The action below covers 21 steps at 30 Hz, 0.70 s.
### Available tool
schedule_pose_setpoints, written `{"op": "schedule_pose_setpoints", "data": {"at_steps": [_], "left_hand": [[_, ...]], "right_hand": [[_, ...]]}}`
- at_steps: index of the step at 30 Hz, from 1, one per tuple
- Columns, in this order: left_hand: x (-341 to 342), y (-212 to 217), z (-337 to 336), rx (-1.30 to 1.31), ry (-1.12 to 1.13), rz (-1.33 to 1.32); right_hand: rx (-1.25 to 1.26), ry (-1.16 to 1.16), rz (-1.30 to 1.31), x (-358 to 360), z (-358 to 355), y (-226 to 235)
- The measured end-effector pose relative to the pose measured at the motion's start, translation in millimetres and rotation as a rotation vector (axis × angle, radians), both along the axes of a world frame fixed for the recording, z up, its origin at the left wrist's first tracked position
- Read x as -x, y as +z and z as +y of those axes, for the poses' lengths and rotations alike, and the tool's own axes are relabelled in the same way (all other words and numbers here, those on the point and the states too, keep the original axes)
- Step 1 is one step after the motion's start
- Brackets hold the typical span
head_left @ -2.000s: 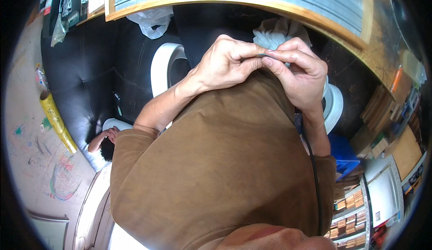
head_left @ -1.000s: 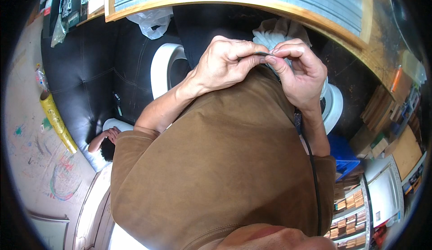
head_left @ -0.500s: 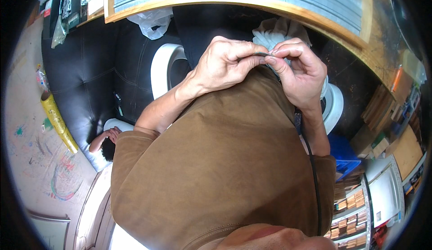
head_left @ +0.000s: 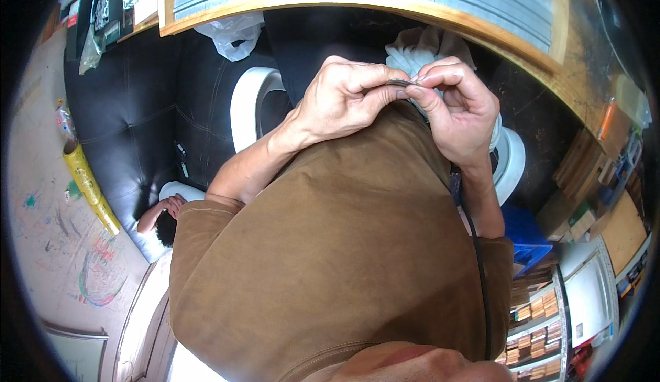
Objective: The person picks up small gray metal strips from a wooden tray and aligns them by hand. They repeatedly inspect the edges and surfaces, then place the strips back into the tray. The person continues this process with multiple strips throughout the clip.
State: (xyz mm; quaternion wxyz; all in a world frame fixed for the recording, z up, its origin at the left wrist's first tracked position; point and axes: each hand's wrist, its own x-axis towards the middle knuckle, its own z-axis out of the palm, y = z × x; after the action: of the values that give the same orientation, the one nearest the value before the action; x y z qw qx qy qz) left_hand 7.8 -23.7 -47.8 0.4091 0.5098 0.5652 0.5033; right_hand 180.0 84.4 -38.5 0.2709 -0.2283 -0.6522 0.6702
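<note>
Both our hands met chest-high: our left hand [head_left: 344,103] and right hand [head_left: 457,110] pinched shut on a thin grey strip [head_left: 397,82], fingertips [head_left: 402,95] touching, pale cloth [head_left: 412,59] just behind.

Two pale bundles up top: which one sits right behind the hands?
The pale blue-white crumpled cloth, directly behind the fingertips of both hands; the clear plastic bag hangs farther left, under the wooden edge.
</note>
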Motion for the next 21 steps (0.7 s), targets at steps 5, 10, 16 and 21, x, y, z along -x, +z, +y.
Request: {"op": "schedule_pose_setpoints", "data": {"at_steps": [5,10,16,21], "left_hand": [[0.0,2.0,-0.2,0.028,0.008,-0.001],[-1.3,-2.1,-0.8,-0.002,0.023,-0.011],[-0.6,0.3,-1.5,0.031,0.016,-0.01],[0.0,0.8,-2.4,0.042,0.002,-0.024]], "right_hand": [[0.017,-0.013,0.02,1.2,-1.0,1.2],[-0.048,-0.027,-0.022,3.6,-2.1,4.7],[-0.142,-0.025,-0.054,3.0,-0.8,2.8],[-0.122,-0.022,-0.042,3.4,-0.9,3.0]]}}
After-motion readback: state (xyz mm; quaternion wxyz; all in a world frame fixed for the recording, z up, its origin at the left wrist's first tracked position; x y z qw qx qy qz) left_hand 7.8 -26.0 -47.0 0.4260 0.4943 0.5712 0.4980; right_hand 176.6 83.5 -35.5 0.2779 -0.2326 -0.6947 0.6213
